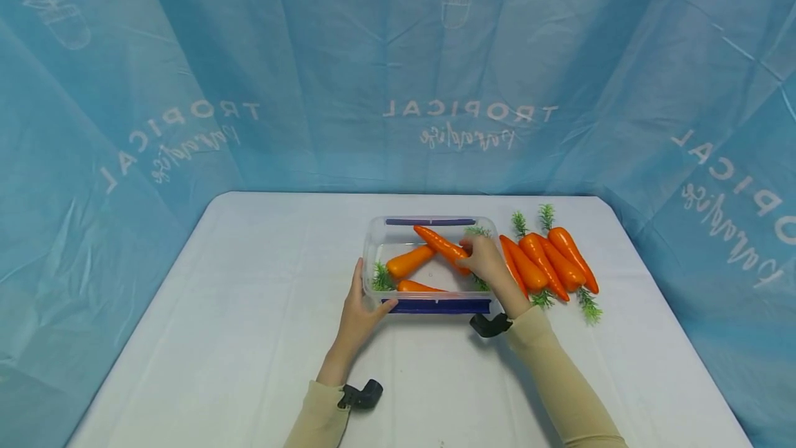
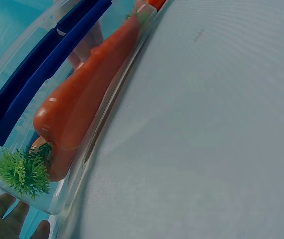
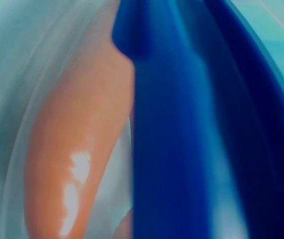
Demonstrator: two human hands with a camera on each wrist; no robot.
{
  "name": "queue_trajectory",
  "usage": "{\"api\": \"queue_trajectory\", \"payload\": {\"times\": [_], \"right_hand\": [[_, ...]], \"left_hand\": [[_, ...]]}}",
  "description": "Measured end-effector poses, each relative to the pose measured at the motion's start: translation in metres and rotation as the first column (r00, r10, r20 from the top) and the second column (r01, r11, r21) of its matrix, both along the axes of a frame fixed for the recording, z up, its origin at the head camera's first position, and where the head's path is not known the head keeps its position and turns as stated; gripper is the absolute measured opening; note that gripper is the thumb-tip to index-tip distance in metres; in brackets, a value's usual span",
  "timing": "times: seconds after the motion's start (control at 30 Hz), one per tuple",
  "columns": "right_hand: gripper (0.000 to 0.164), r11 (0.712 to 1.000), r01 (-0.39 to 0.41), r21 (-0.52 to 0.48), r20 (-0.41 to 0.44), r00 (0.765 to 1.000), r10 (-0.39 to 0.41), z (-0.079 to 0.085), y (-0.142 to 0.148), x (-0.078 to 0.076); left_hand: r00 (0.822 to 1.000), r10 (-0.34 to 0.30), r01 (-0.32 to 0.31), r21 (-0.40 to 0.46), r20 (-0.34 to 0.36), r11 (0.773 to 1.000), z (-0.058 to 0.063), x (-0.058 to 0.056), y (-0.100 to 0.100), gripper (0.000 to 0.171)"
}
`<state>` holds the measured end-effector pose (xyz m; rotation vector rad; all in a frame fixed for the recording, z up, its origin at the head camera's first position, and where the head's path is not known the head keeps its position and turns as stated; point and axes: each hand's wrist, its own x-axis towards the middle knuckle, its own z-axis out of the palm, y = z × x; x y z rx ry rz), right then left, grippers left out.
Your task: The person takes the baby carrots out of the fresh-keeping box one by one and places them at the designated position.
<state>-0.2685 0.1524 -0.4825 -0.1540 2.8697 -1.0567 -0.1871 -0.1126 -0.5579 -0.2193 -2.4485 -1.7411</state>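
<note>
A clear plastic box (image 1: 368, 254) with blue latches stands on the table and holds several orange carrots. My left hand (image 1: 357, 316) grips its front left corner, thumb at the front and fingers along the left side. Inside the box, my right hand (image 1: 485, 259) pinches a carrot (image 1: 440, 244) near its thick end; its tip points to the back left. Below it lie another carrot (image 1: 410, 262) and, along the front wall, a carrot (image 2: 84, 94) seen through the plastic. Green leaves (image 2: 22, 172) show at the left end. In the right wrist view, a blue latch (image 3: 171, 149) hides the right fingers.
Right of the box, several more carrots (image 1: 562, 265) with green tops lie side by side on the white table (image 1: 249, 310). A blue printed curtain (image 1: 348, 151) hangs behind the table and at both sides.
</note>
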Motion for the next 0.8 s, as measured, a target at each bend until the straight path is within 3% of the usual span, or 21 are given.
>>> {"api": "queue_trajectory", "payload": {"times": [0.47,0.63,0.8], "right_hand": [[0.05,1.0,0.004,0.028,0.091,0.996,-0.006,0.0002,0.0002,0.0005],[0.047,1.0,0.014,0.006,0.05,0.999,-0.014,0.0001,0.0,0.0029],[0.041,0.999,0.0,-0.044,-0.043,0.999,-0.002,-0.0008,0.0014,0.0038]], "left_hand": [[1.0,0.005,-0.005,-0.012,0.002,1.0,0.0039,-0.0004,0.001,0.104],[1.0,0.009,-0.009,-0.02,0.001,1.0,0.0036,0.0003,0.001,0.105],[1.0,0.013,-0.012,-0.016,0.007,1.0,0.0025,0.0013,0.0015,0.105]]}}
